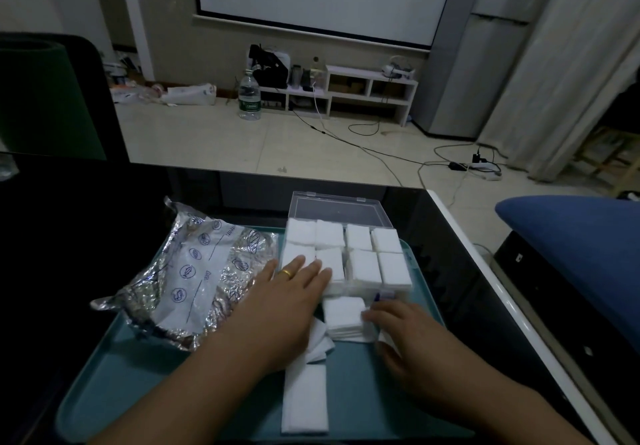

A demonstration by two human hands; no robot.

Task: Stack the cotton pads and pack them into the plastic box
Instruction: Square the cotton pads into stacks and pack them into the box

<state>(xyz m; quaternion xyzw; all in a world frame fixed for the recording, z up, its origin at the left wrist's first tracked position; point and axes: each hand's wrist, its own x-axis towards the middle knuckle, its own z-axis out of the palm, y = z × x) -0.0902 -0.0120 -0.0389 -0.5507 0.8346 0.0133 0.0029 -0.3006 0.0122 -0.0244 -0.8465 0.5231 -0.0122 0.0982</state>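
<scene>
**Cotton pads being packed at frame centre**

The filled plastic box (346, 257) is being pressed by the flat, open left hand (287, 302). A loose pad stack (344, 318), just below it, is apparently being pinched by the right hand (412, 337).

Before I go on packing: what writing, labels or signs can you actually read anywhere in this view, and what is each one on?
"Date": foil bag, printed sideways on its white panel beside a blank line.
Second word on the foil bag, ending in "ent": start hidden, not readable.
Round blue icons on the foil bag: symbols only, no letters legible.
Water bottle label: green band, too small and blurred to read.
Plastic box, cotton pads: no text visible.
</scene>
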